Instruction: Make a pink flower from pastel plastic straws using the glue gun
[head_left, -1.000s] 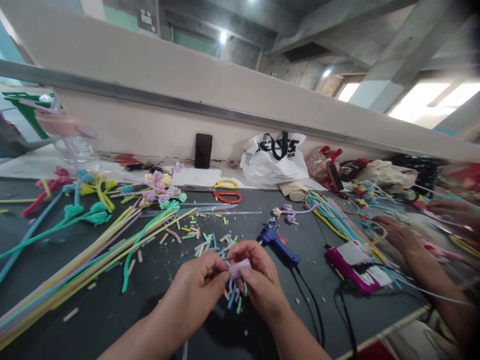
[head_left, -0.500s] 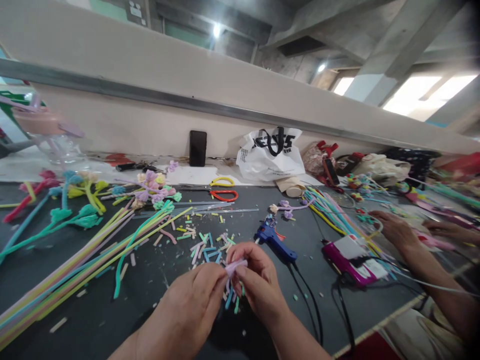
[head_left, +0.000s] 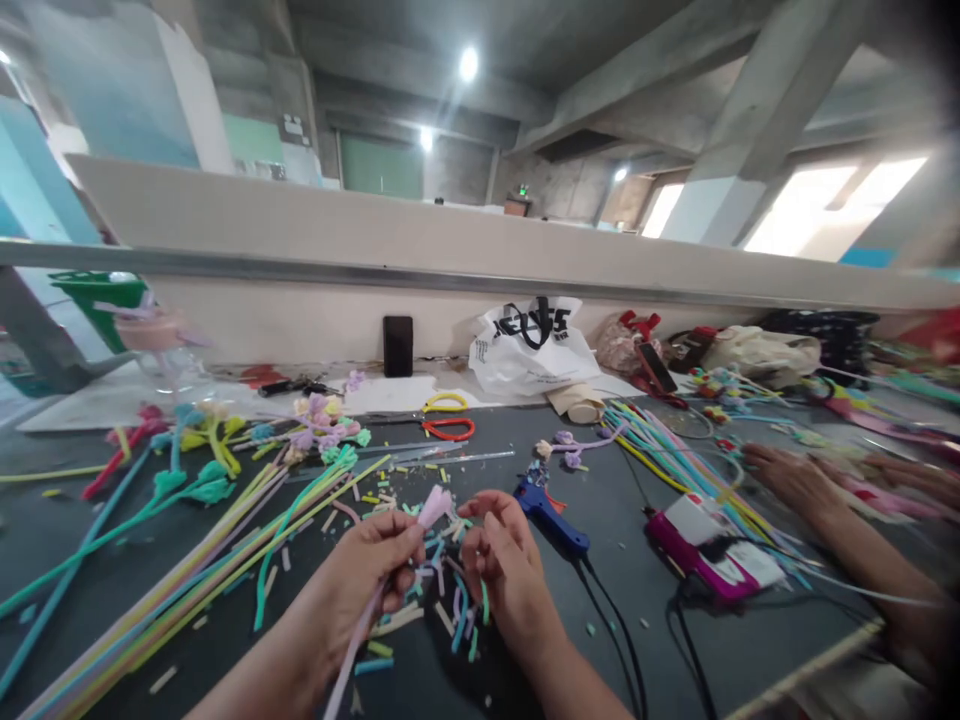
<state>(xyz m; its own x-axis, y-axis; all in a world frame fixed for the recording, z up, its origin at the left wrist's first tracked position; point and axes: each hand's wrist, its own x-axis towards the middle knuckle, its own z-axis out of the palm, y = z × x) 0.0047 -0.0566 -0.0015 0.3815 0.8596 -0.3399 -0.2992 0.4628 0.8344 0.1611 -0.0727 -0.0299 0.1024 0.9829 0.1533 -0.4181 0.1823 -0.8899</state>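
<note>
My left hand (head_left: 375,562) is closed around a lilac pipe cleaner flower (head_left: 435,506). The flower's tufted head sticks up past the thumb, and its long stem (head_left: 352,650) runs down toward me below the palm. Just right of the flower, my right hand (head_left: 504,570) has its fingers loosely curled and apart, with nothing visible between them. Short cut pieces of coloured pipe cleaner (head_left: 457,600) are scattered on the dark table beneath and around both hands. A blue glue gun (head_left: 553,515) lies beyond my right hand, its cord trailing toward me.
Long pipe cleaners (head_left: 172,570) and a pile of finished flowers (head_left: 319,420) lie left. Scissors (head_left: 448,428), a phone (head_left: 398,346) and a white bag (head_left: 529,350) are at the back. A magenta device (head_left: 701,555) sits right, near a co-worker's hand (head_left: 795,480).
My hands have moved apart; the right one has come off the lilac flower, which now stands in my left hand with its stem showing. The view has tilted up.
</note>
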